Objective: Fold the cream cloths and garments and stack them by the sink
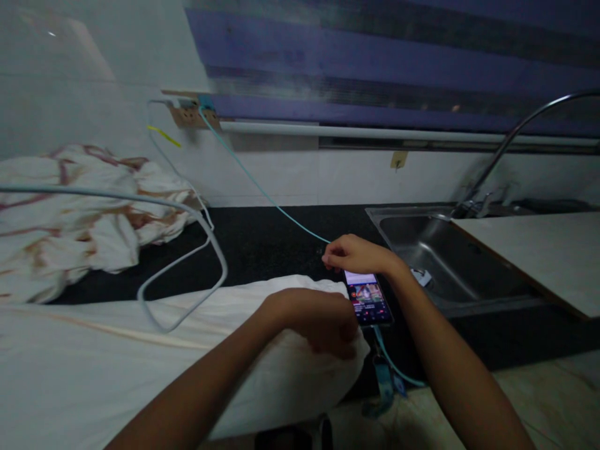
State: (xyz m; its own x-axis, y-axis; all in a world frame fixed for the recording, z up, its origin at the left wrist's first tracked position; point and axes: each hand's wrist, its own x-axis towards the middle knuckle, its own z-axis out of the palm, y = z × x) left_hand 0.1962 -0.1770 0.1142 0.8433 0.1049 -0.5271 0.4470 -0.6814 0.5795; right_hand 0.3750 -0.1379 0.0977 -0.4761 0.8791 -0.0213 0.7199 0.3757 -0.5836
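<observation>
Setting up phone (368, 299) on dark desk (262, 250) beside sink (450, 262). Right hand (354, 255) fingers curling loosely over phone's top edge; left hand (319, 320) resting half-closed on white cloth (140, 350), holding nothing. Needing gentle taps next.

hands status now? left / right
Left hand: curled, resting on the white cloth; grip cannot be told.
Right hand: fingers on the top edge of the phone.

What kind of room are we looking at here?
Most likely a home kitchen used for laundry work: a steel sink with a curved tap is set in a dark counter, and white cloth is spread over it under the left hand, beside a charging phone.
</observation>
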